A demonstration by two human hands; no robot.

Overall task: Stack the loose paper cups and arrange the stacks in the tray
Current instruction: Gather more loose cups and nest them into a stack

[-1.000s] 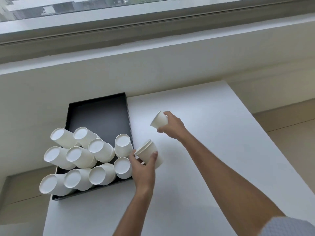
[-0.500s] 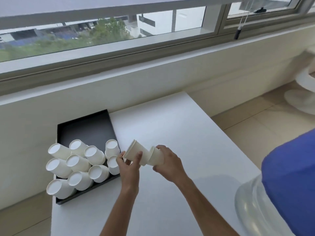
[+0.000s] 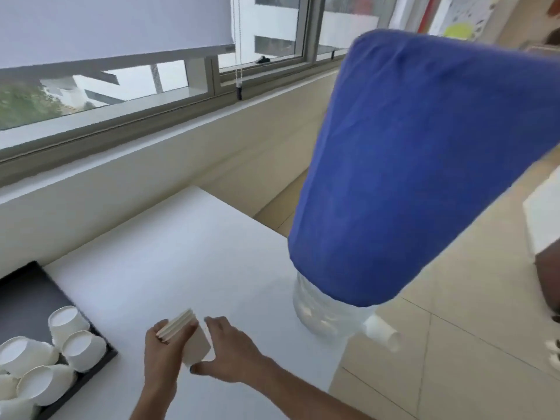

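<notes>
You are facing a long window (image 3: 127,95) that is letting daylight in, its blind (image 3: 115,25) hanging partway down. Below the window a cream wall (image 3: 151,177) is running; right of it, a blue-covered water bottle (image 3: 409,165) is standing over the tiled floor (image 3: 454,344).

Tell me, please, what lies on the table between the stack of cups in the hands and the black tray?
Nothing: in the head view, only bare white table separates the held stack from the black tray.

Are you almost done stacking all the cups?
Nearly. Done: stacks lie in the tray. In hand: the left hand holds a nested stack; the right hand is beside it. Left: one loose cup by the covered bottle.
</notes>
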